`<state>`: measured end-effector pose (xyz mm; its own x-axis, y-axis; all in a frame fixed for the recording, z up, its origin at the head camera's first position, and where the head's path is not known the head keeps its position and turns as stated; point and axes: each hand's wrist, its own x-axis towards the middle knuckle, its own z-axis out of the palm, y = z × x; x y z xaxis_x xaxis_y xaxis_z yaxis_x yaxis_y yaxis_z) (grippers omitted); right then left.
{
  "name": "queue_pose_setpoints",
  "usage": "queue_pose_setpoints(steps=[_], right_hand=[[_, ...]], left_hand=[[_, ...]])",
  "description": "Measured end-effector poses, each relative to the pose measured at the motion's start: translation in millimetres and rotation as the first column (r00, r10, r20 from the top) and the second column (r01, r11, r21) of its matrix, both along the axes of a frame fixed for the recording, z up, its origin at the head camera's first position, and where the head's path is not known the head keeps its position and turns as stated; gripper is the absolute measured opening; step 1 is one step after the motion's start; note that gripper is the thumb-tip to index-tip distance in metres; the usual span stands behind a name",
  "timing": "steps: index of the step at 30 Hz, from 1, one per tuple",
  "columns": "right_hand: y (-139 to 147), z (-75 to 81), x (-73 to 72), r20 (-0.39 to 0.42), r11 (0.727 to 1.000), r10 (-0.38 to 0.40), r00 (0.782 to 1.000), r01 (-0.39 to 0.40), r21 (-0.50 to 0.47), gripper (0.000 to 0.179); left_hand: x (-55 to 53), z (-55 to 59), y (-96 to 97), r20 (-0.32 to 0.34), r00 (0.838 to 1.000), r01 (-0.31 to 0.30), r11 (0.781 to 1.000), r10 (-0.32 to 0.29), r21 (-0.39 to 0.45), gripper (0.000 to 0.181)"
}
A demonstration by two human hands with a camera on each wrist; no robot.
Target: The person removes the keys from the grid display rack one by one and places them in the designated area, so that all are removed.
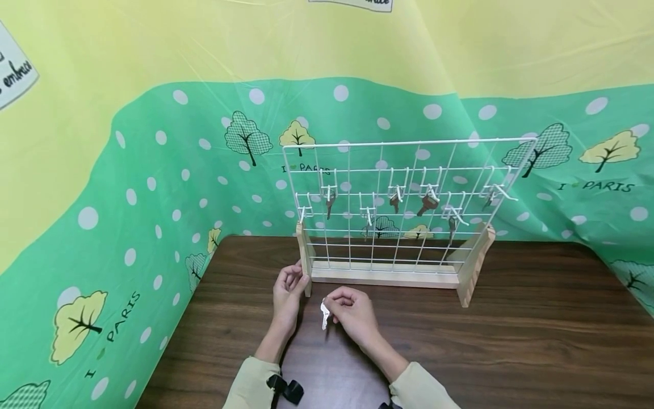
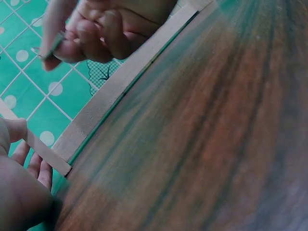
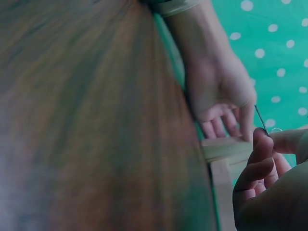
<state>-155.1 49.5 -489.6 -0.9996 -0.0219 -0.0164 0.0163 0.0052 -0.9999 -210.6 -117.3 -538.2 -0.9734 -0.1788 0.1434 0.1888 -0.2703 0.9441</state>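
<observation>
Between the thumb and fingertips of my right hand [image 1: 356, 317] a small silver key [image 1: 325, 316] is pinched, its blade pointing down above the table. Edge-on, the same key [image 3: 260, 119] looks like a thin dark strip in the right wrist view. My left hand [image 1: 286, 298] holds the left wooden end piece [image 1: 305, 250] of a white wire grid rack [image 1: 388, 231], thumb on one side and fingers on the other. Several keys hang from the rack's hooks, among them a brown key [image 1: 429, 203] and a slim key [image 1: 330, 205].
A dark wood-grain table [image 1: 541, 318] carries the rack. Its wooden base bar [image 1: 383, 277] runs between the two end pieces, the right one [image 1: 475, 267] standing farther off. Behind hangs a green and yellow cloth [image 1: 168, 159] with dots and trees.
</observation>
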Motion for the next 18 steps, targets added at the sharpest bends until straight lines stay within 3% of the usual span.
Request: queue_pose_setpoints(steps=[8, 18], right_hand=[[4, -17.8, 0.8, -0.008, 0.999, -0.010, 1.000, 0.010, 0.033, 0.003], [0, -37.0, -2.7, -0.138, 0.961, 0.041, 0.990, -0.001, 0.278, 0.010]], left_hand=[[-0.2, -0.6, 1.6, 0.014, 1.000, -0.016, 1.000, 0.016, -0.022, 0.025], [0.1, 0.6, 0.3, 0.017, 1.000, -0.016, 1.000, 0.016, 0.001, 0.025]])
